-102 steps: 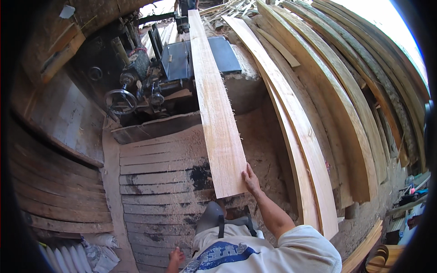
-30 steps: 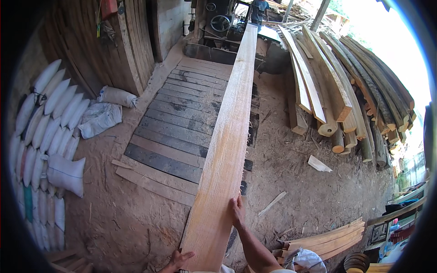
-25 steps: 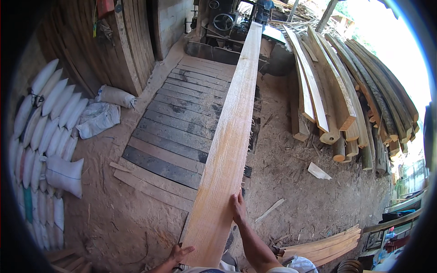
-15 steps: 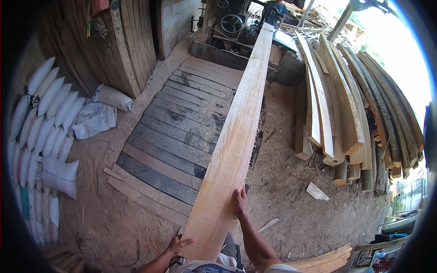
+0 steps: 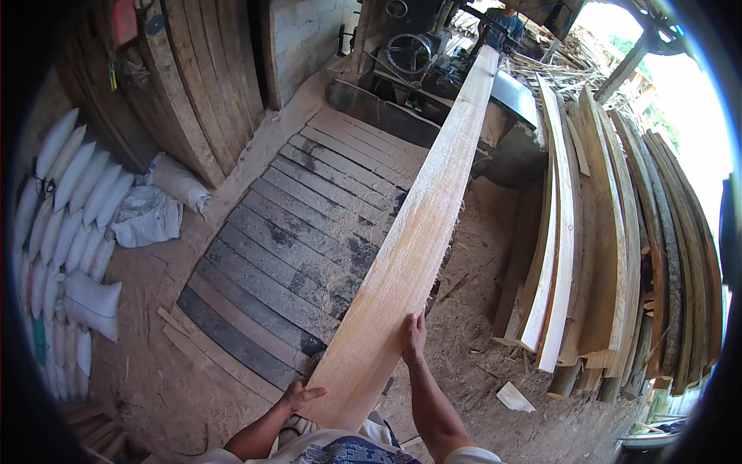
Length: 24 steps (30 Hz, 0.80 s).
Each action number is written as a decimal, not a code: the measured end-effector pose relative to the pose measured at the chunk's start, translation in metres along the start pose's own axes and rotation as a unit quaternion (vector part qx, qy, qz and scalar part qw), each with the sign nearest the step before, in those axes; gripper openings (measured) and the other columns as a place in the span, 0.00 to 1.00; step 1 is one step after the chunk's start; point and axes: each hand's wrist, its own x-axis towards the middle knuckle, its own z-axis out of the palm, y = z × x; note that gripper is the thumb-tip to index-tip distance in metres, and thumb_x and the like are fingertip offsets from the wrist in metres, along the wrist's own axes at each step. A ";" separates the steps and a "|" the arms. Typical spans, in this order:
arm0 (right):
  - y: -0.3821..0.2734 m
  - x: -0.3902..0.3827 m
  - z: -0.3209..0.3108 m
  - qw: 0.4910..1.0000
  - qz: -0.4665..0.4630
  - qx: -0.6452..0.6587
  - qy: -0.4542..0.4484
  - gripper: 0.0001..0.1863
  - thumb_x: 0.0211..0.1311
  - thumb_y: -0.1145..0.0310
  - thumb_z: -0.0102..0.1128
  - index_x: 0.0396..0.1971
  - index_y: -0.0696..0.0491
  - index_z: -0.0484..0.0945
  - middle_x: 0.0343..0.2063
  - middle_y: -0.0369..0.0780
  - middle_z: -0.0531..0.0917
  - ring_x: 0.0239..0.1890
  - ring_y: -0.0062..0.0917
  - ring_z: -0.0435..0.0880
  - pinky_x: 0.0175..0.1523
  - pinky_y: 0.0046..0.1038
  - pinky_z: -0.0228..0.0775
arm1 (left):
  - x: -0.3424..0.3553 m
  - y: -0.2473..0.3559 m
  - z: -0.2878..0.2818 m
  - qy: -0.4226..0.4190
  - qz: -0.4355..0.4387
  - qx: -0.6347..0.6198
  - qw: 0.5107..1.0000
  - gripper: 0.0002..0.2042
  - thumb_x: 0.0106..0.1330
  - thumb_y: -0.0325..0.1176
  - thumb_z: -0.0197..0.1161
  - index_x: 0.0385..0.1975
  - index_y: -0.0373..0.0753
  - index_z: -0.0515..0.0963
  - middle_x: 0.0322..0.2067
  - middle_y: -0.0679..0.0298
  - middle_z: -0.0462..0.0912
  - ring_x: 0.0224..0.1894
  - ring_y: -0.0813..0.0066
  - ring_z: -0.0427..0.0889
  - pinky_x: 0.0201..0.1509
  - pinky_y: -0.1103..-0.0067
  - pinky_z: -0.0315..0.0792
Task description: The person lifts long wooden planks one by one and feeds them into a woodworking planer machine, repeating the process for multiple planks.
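1. Across the ground in front of the person, a slatted wooden floor [image 5: 267, 255] lies dusted with sawdust, its dark boards blotched with black; bare brown earth [image 5: 178, 363] surrounds its near end.
2. Over the slatted floor's right side, a long pale plank [image 5: 410, 247] slants from the person's waist up toward the machine [image 5: 409, 54], which has a spoked handwheel; the plank's right edge is ragged with splinters.
3. At the plank's near left corner, the left hand [image 5: 301, 395] grips it, thumb laid on the upper face.
4. Farther along, the right hand [image 5: 414, 338] clasps the plank's right edge.
5. At the far end, the plank appears to reach the machine's table [image 5: 516, 99], though the view there is too small to tell whether they touch. A co-worker [image 5: 504, 27] stands just beyond.
6. To the left, white sacks [image 5: 77, 185] are stacked against the wall, and tall boards [image 5: 193, 85] stand upright near pale blockwork [image 5: 305, 46].
7. To the right, sawn timbers and logs [image 5: 610, 232] lie side by side; a pale wood offcut [image 5: 515, 397] rests on the earth nearby.
8. At the lower edge, the person's light shirt [image 5: 309, 447] carries a dark blue print with pale shapes, partly cut off.
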 end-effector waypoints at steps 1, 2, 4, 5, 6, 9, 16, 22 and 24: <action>-0.012 0.026 0.000 1.000 0.002 -0.003 0.015 0.32 0.71 0.59 0.44 0.69 0.52 0.47 0.66 0.40 0.60 0.64 0.26 0.61 0.65 0.26 0.53 | 0.024 0.015 0.001 0.000 -0.001 -0.002 1.000 0.24 0.54 0.45 0.71 0.43 0.32 0.79 0.36 0.59 0.83 0.38 0.71 0.81 0.44 0.75 0.74; -0.024 0.052 0.000 1.000 0.003 -0.006 0.031 0.34 0.70 0.56 0.45 0.70 0.52 0.46 0.66 0.41 0.61 0.64 0.27 0.61 0.65 0.26 0.52 | 0.048 0.030 0.003 0.006 0.003 0.016 1.000 0.24 0.54 0.45 0.71 0.44 0.32 0.79 0.36 0.59 0.83 0.38 0.71 0.81 0.44 0.75 0.74; -0.048 0.107 -0.002 0.999 -0.001 -0.002 0.043 0.33 0.71 0.56 0.45 0.69 0.52 0.47 0.65 0.41 0.61 0.63 0.26 0.62 0.65 0.26 0.53 | 0.093 0.068 0.007 0.009 0.010 0.034 0.999 0.24 0.54 0.45 0.71 0.44 0.32 0.79 0.37 0.60 0.83 0.38 0.72 0.81 0.44 0.75 0.74; -0.058 0.135 -0.005 0.999 0.000 0.001 0.046 0.33 0.71 0.56 0.45 0.69 0.52 0.48 0.65 0.41 0.62 0.63 0.26 0.62 0.65 0.25 0.53 | 0.112 0.097 0.010 0.003 0.023 0.035 0.999 0.24 0.54 0.45 0.71 0.44 0.32 0.79 0.37 0.60 0.83 0.38 0.72 0.81 0.44 0.75 0.74; -0.068 0.164 -0.006 0.999 -0.002 0.004 0.046 0.33 0.71 0.56 0.45 0.69 0.52 0.48 0.65 0.41 0.62 0.63 0.26 0.62 0.64 0.25 0.54 | 0.130 0.126 0.015 -0.004 0.036 0.037 0.999 0.24 0.54 0.45 0.71 0.44 0.33 0.79 0.37 0.60 0.83 0.39 0.72 0.81 0.44 0.75 0.74; -0.102 0.251 -0.006 0.999 -0.005 0.017 0.038 0.32 0.71 0.55 0.45 0.69 0.52 0.50 0.64 0.40 0.63 0.62 0.25 0.63 0.64 0.25 0.55 | 0.186 0.229 0.048 0.090 0.240 -0.055 0.965 0.28 0.50 0.54 0.71 0.38 0.33 0.82 0.33 0.57 0.85 0.37 0.71 0.82 0.41 0.75 0.73; -0.153 0.385 -0.025 0.997 0.059 -0.046 0.010 0.30 0.71 0.57 0.45 0.68 0.54 0.53 0.64 0.41 0.64 0.63 0.25 0.63 0.64 0.25 0.54 | 0.320 0.376 0.054 0.011 0.062 0.015 0.998 0.26 0.52 0.52 0.70 0.40 0.33 0.81 0.34 0.58 0.85 0.38 0.73 0.82 0.43 0.76 0.74; -0.178 0.493 -0.044 0.998 0.060 -0.032 -0.010 0.33 0.70 0.62 0.48 0.70 0.51 0.46 0.62 0.41 0.66 0.59 0.24 0.68 0.62 0.24 0.59 | 0.446 0.524 0.072 -0.029 0.066 0.000 0.997 0.25 0.53 0.48 0.70 0.44 0.34 0.80 0.38 0.59 0.84 0.40 0.73 0.81 0.46 0.76 0.73; -0.206 0.547 -0.048 0.998 0.047 -0.046 -0.026 0.33 0.71 0.63 0.47 0.70 0.51 0.45 0.60 0.41 0.69 0.56 0.23 0.72 0.60 0.23 0.63 | 0.495 0.572 0.084 -0.020 0.093 -0.024 0.995 0.26 0.53 0.48 0.70 0.44 0.34 0.80 0.37 0.59 0.84 0.40 0.73 0.81 0.46 0.76 0.73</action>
